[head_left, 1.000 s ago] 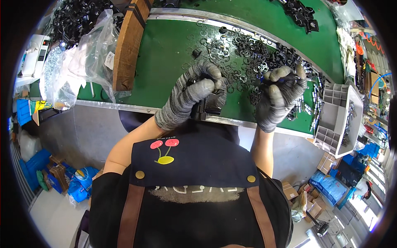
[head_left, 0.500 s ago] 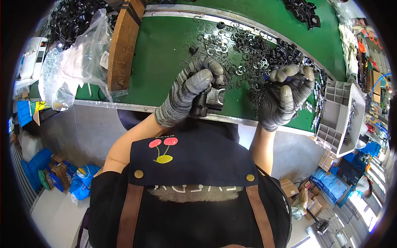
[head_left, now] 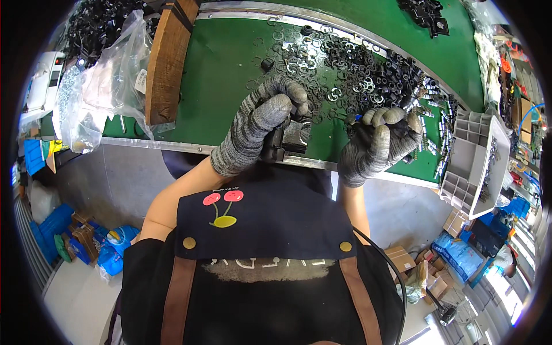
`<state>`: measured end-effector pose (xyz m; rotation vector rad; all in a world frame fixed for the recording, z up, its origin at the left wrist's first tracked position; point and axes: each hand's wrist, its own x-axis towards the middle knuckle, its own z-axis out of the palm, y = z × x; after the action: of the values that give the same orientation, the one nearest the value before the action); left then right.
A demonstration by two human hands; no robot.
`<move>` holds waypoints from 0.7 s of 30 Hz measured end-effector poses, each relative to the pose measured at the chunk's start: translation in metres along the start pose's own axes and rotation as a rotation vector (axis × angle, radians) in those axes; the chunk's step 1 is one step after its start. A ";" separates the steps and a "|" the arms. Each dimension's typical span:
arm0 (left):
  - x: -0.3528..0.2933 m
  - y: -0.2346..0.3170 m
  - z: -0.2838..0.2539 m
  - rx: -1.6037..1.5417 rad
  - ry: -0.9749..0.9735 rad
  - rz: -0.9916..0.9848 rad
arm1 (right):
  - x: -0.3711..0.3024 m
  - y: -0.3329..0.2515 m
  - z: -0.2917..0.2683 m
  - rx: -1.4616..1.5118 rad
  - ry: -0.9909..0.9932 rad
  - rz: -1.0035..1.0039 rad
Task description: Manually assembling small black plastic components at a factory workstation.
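My left hand (head_left: 266,115), in a grey knitted glove, is closed on a black part (head_left: 295,138) with a flat-faced block and a rounded barrel beside it. It holds the part over the front edge of the green bench; the fingers hide its upper end. My right hand (head_left: 382,141), gloved too, has its fingers curled inward, to the right of the black part and apart from it. A small blue tip (head_left: 357,118) shows beside its fingers; whatever else the hand holds is hidden. Beyond my hands lie many dark C-shaped clips (head_left: 342,75) and short black bushings (head_left: 397,72).
A wooden board (head_left: 164,75) stands at the left, next to a clear plastic bag (head_left: 109,86) and a heap of black parts (head_left: 103,29). Metal pins (head_left: 443,138) lie at the right, beside a grey plastic bin (head_left: 463,155). A metal rail (head_left: 356,40) crosses the bench behind.
My right hand has moved left and toward me, nearer to the black part, uncovering bushings and pins behind it. My left hand keeps its hold with hardly any shift.
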<state>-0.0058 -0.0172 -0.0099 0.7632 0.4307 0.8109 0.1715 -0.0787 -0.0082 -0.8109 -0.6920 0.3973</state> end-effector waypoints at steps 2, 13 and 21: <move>-0.001 0.001 -0.001 -0.040 -0.009 -0.028 | 0.002 -0.001 0.000 0.001 0.015 0.017; 0.000 -0.001 -0.004 -0.115 -0.047 0.024 | 0.024 -0.001 -0.015 0.077 -0.346 0.177; 0.001 -0.003 -0.006 -0.075 -0.043 0.046 | 0.031 0.004 -0.012 0.011 -0.405 0.179</move>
<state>-0.0071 -0.0150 -0.0163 0.7217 0.3434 0.8475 0.2017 -0.0647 -0.0039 -0.7917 -0.9949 0.7394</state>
